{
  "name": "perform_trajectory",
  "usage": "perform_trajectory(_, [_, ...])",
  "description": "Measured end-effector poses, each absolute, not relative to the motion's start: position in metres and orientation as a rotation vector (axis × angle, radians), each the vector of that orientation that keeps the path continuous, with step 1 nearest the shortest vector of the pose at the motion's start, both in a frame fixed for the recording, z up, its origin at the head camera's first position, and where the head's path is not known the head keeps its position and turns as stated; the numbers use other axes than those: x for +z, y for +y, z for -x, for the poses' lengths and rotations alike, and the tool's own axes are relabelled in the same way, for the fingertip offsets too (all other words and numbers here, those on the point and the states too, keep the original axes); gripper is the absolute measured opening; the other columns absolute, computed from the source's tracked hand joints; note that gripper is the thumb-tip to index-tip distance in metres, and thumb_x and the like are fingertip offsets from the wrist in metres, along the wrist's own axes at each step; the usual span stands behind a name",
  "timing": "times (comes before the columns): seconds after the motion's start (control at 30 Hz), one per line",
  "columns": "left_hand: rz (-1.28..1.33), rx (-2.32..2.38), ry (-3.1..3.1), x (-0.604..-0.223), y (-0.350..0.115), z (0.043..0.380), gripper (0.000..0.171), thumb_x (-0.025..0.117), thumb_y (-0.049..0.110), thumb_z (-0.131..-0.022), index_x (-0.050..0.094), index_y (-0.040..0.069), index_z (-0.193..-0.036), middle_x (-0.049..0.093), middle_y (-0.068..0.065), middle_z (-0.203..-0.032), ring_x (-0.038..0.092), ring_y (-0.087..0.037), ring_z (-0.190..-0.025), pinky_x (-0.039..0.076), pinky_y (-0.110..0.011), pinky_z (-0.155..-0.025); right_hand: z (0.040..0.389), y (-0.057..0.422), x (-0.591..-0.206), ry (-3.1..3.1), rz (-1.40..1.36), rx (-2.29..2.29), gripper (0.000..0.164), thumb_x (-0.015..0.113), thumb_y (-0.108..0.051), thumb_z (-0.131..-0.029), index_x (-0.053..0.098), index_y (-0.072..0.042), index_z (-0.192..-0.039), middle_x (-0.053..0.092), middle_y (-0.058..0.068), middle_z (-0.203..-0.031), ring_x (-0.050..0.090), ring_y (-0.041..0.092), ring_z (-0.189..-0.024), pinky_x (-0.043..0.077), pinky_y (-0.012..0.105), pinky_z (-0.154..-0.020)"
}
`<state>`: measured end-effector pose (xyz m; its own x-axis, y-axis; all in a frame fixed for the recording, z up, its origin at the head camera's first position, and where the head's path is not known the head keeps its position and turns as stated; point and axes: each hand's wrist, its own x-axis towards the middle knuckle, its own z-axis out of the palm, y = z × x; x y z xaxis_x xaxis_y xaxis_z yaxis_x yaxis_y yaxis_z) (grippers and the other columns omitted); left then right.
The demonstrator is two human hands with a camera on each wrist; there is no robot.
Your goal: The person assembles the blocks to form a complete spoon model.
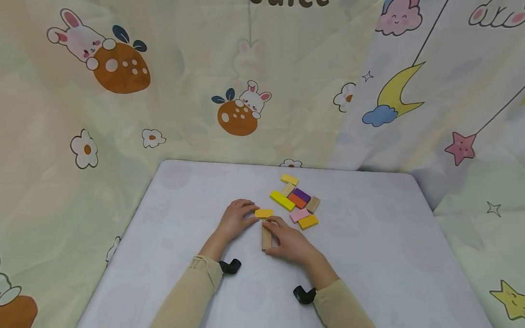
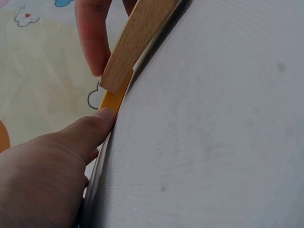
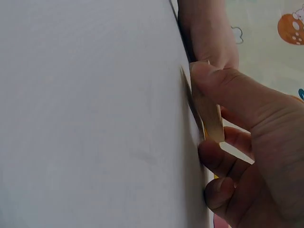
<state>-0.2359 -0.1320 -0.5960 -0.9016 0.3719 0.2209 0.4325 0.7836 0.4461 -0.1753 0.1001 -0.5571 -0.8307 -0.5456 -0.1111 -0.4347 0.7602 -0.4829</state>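
My left hand holds a yellow-orange wooden block between thumb and fingers, low at the table. In the left wrist view the thumb presses on the end of this block. My right hand pinches a plain wood block by its two ends, just in front of the yellow-orange one. The plain block is tilted up off the white surface in the right wrist view, with a shadow under it. In the left wrist view its near end overlaps the yellow-orange block.
Beyond my right hand lies a loose group of blocks: a bright yellow one, a purple one, an orange-red one, a pink one and several others. A printed cloth hangs behind the white table.
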Motion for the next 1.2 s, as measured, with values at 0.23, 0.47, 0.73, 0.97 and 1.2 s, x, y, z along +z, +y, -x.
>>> perform_trajectory(0.23, [0.663,-0.782,-2.834,-0.594,-0.132,0.235,0.039,0.072,0.037,-0.09,0.068,0.023,-0.126,0.062,0.0,-0.131,0.05,-0.026,-0.13,0.039,-0.045,-0.113,0.175,0.093,-0.558,2.751,0.749,-0.54,0.078,0.072,-0.054,-0.085,0.04,-0.027,-0.152,0.033,-0.001,-0.159,0.062,0.019,-0.115,0.055,0.043,-0.098])
perform_trajectory(0.47, [0.652,-0.761,-2.848,-0.593,-0.131,0.236,0.039,0.071,0.038,-0.09,0.068,0.024,-0.127,0.062,0.001,-0.131,0.05,-0.025,-0.131,0.038,-0.044,-0.114,0.17,0.093,-0.569,2.868,0.736,-0.562,0.07,0.072,-0.053,-0.085,0.051,-0.025,-0.145,0.042,-0.004,-0.153,0.058,0.02,-0.124,0.055,0.041,-0.097])
perform_trajectory(0.73, [0.647,-0.745,-2.844,-0.596,-0.132,0.237,0.04,0.071,0.038,-0.09,0.067,0.024,-0.127,0.062,0.001,-0.131,0.05,-0.025,-0.13,0.039,-0.045,-0.113,0.166,0.09,-0.581,2.96,0.728,-0.548,0.069,0.07,-0.056,-0.085,0.052,-0.025,-0.144,0.045,-0.005,-0.151,0.054,0.02,-0.13,0.055,0.04,-0.098])
perform_trajectory(0.97, [0.652,-0.759,-2.847,-0.597,-0.132,0.236,0.041,0.07,0.039,-0.091,0.067,0.024,-0.129,0.062,0.001,-0.131,0.05,-0.025,-0.13,0.039,-0.045,-0.113,0.165,0.09,-0.58,2.966,0.74,-0.552,0.068,0.069,-0.056,-0.086,0.052,-0.025,-0.144,0.047,-0.007,-0.151,0.053,0.018,-0.133,0.053,0.039,-0.101])
perform_trajectory(1.2, [0.641,-0.771,-2.85,-0.595,-0.132,0.236,0.042,0.071,0.039,-0.09,0.067,0.025,-0.129,0.062,0.001,-0.132,0.049,-0.025,-0.131,0.039,-0.045,-0.114,0.166,0.09,-0.58,2.976,0.764,-0.529,0.067,0.068,-0.056,-0.087,0.052,-0.025,-0.144,0.047,-0.007,-0.151,0.053,0.018,-0.132,0.053,0.039,-0.101])
